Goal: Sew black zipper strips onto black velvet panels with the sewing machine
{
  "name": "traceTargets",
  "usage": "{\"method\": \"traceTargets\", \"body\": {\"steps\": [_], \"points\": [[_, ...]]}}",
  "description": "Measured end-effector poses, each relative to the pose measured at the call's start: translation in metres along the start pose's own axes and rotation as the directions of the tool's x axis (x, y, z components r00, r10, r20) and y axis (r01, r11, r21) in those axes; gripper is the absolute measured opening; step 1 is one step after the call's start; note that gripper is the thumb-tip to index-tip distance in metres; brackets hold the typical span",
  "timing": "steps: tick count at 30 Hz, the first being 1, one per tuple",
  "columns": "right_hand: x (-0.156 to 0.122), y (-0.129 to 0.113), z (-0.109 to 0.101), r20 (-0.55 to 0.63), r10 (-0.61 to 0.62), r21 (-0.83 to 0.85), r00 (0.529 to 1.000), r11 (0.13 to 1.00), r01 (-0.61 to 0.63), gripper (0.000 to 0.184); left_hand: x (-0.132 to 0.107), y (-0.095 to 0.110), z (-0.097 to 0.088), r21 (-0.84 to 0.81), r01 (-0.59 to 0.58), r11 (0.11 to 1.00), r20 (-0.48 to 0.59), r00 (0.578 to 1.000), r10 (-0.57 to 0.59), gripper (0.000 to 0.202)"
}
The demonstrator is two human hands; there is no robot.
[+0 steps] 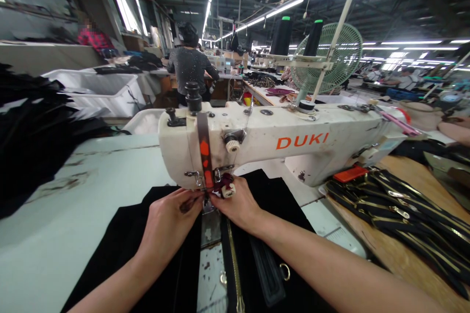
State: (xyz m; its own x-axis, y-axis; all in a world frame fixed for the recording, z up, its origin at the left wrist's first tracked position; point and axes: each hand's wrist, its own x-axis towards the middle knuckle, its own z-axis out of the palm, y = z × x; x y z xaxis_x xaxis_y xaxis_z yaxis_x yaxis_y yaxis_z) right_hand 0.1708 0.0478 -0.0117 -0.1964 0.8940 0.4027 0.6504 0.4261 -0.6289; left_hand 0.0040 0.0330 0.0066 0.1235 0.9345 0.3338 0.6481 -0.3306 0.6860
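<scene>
Black fabric [169,264] lies on the pale green surface [106,168], under both hands and at both sides of the metal presser foot [207,206] of the white sewing machine [257,137]. Its right part carries a gold zipper [234,264] and a gold ring [288,272]. The left hand [163,220] has thumb and forefinger brought nearly together, just beside the foot; whether they pinch something, I cannot tell. The right hand [238,208] is over the right part, its fingers reaching toward the same foot; their tips are partly hidden, so their grip is also unclear.
</scene>
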Motion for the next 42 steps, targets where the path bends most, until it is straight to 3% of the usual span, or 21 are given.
{"method": "traceTargets", "body": {"steps": [8,42], "points": [[-0.002,-0.003,0.004,-0.028,0.018,-0.017,0.999,1.000,-0.018,0.008,0.003,0.005,0.000,0.031,0.002,1.000,-0.007,1.000,-0.002,0.029],[0.000,-0.003,-0.004,0.063,-0.024,-0.061,0.998,0.998,0.028,0.013,0.001,0.001,0.002,0.029,0.019,0.999,-0.003,1.000,-0.018,0.030]]}}
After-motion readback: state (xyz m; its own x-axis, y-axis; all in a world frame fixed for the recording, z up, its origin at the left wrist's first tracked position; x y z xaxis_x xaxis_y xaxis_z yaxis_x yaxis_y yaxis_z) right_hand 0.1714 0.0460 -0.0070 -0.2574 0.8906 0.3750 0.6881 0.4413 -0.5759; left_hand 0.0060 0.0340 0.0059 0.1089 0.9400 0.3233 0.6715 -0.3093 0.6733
